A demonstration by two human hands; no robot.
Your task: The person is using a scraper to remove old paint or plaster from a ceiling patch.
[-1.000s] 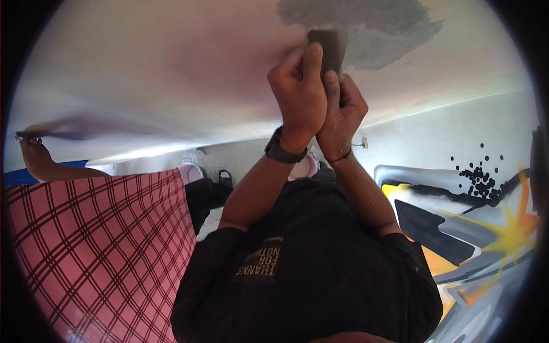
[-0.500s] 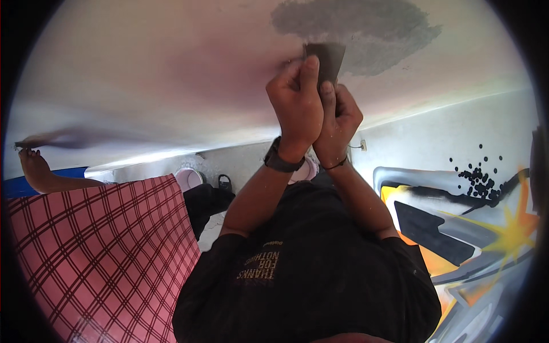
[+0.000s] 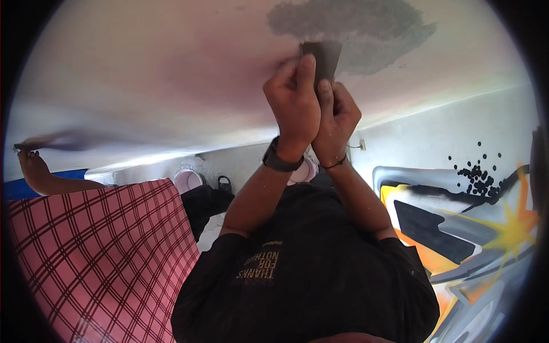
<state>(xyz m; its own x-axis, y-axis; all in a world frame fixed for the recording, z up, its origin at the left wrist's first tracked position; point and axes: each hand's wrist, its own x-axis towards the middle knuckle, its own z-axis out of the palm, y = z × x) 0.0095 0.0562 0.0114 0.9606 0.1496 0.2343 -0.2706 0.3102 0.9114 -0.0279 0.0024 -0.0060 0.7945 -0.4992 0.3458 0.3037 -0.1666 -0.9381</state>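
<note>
Both my hands are raised together against the pale wall (image 3: 160, 63), gripping a dark, flat scraper (image 3: 325, 60) that widens toward its edge. My left hand (image 3: 294, 106), with a dark watch on its wrist, is closed with the thumb laid along the scraper's left side. Just beside it, my right hand (image 3: 338, 117) is closed low on the scraper, thumb pointing up and fingers curled. The scraper's edge meets the wall at the lower left border of a rough grey patch (image 3: 366, 37). Whatever handle it has is hidden by my fingers.
At the left, another person in a pink checked garment (image 3: 108, 240) reaches a hand (image 3: 35, 171) with a small dark tool to the wall. Pale buckets (image 3: 187, 180) stand below, near a dark sandal (image 3: 225, 183). A painted wall (image 3: 457, 228) runs along the right.
The view has shifted slightly, and my hands and the scraper appear a little farther left. My grip is the same, and the scraper's edge stays by the grey patch.
</note>
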